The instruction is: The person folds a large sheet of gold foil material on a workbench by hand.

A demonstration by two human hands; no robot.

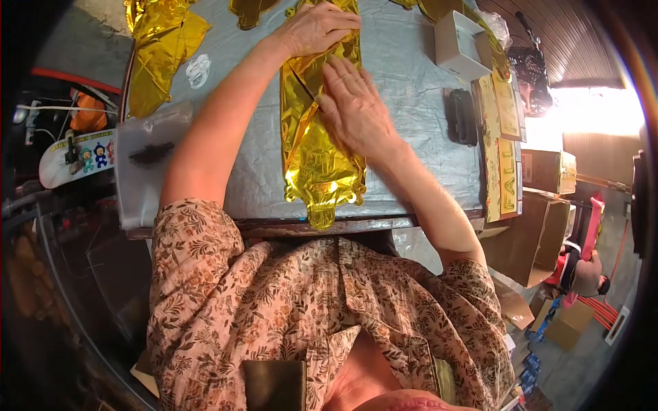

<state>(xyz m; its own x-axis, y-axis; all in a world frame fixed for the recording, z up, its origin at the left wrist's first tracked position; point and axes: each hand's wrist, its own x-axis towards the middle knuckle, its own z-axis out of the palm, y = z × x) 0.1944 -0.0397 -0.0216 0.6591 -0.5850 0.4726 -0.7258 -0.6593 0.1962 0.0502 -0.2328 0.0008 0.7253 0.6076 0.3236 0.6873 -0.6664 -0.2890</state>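
Observation:
A flat, folded gold foil balloon (322, 161) lies lengthwise on the table in front of me, its narrow tail hanging over the near edge. My left hand (319, 29) rests across its far part, fingers stretched out and pointing right. Closer to me, my right hand (358, 109) lies on the balloon's right side with its fingers extended and slightly blurred. A diagonal fold runs through the foil between the two hands. Neither hand is closed around anything.
More gold foil (161, 58) lies at the table's left edge. A white open box (462, 46), a dark oblong object (462, 116) and gold printed packs (506, 175) sit on the right. Clear plastic (151, 168) covers the near-left corner. Cardboard boxes (524, 236) and another person (582, 270) are farther right.

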